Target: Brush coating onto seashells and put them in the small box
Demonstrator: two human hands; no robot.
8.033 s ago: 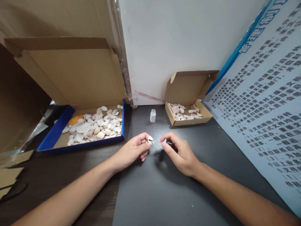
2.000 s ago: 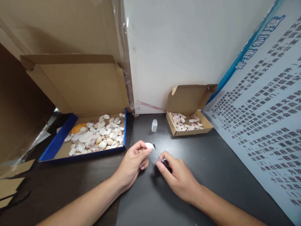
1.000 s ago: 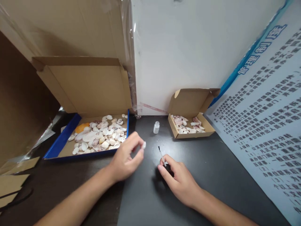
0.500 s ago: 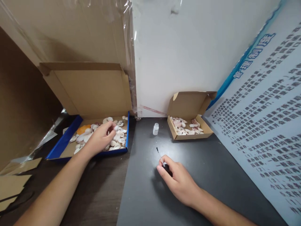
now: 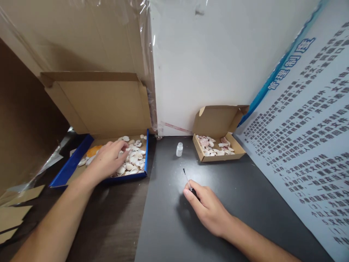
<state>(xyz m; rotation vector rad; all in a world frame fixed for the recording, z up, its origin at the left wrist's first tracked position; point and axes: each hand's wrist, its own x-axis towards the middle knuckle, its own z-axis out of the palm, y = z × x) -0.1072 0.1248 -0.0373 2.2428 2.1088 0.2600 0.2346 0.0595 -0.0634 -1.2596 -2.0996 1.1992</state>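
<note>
The bottle (image 5: 179, 150) stands uncapped, the brush (image 5: 187, 179) already out and grasped in the right hand (image 5: 205, 203). Shells (image 5: 133, 160) lie in the blue box (image 5: 128, 178) and the small box (image 5: 223, 158). The left hand (image 5: 107, 157) covers some; whether its bent fingers grip one, I cannot tell. The brush's handle is mostly hidden.

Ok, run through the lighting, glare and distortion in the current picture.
Head view: a pale glare on the mat, a soft shadow under the right hand; head view, top: bright streaks on the plastic; head view, right side: print on the poster slanted and stretched toward the edge.
</note>
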